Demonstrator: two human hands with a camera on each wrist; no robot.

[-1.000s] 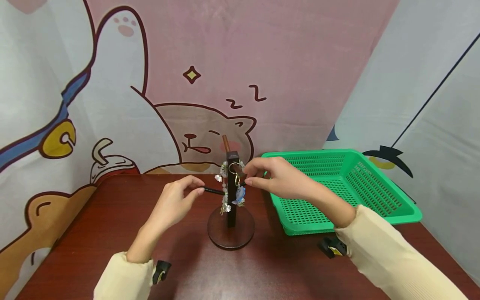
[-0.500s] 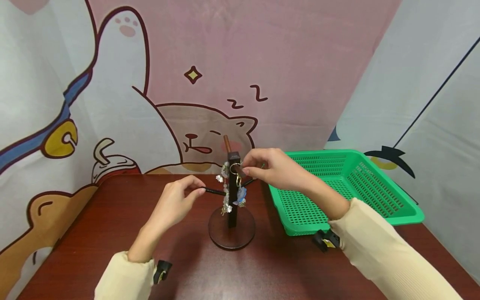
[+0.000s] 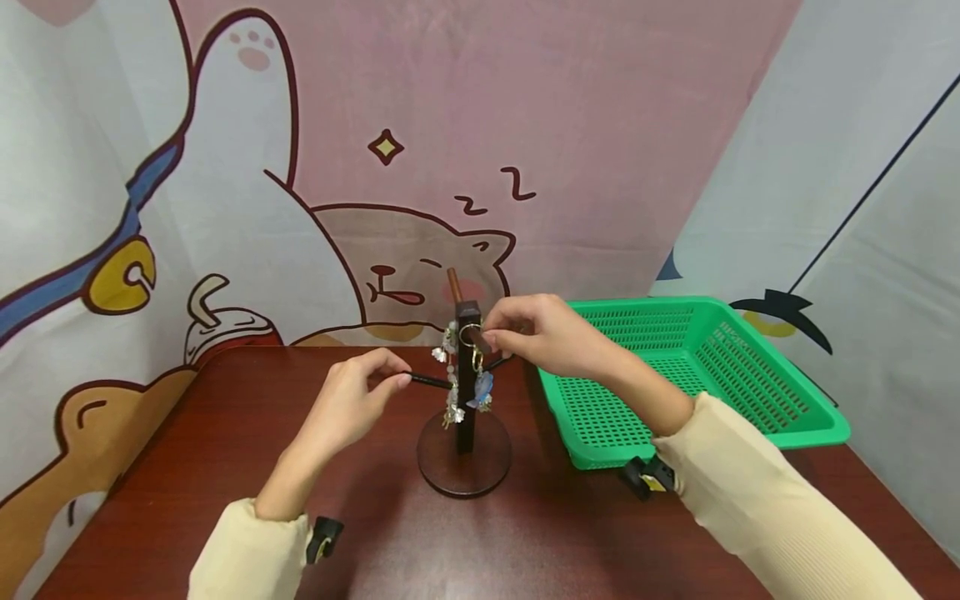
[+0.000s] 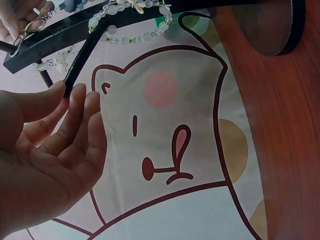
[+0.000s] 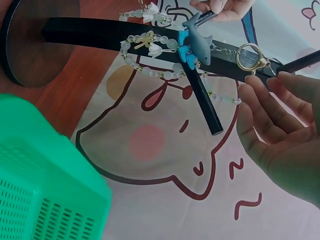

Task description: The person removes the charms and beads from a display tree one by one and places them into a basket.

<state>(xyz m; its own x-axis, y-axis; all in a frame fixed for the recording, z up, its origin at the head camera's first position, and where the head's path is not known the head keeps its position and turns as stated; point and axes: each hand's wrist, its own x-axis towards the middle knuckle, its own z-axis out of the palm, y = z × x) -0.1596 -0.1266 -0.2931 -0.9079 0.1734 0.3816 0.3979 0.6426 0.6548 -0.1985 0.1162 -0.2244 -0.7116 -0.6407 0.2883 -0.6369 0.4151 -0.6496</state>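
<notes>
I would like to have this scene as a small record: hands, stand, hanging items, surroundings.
Left hand: pinches a side peg of the stand
Right hand: at the keychain, exact grip unclear
Stand: black, upright, round base
Hanging items: beaded bracelets; shark- or dolphin-shaped charm on the keychain
Surface: reddish-brown table
Right of stand: green perforated basket
Behind: cartoon-printed cloth

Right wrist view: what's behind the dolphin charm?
The black post, and a black bar pinched by the left hand. The patch of post directly behind the charm is covered.
</notes>
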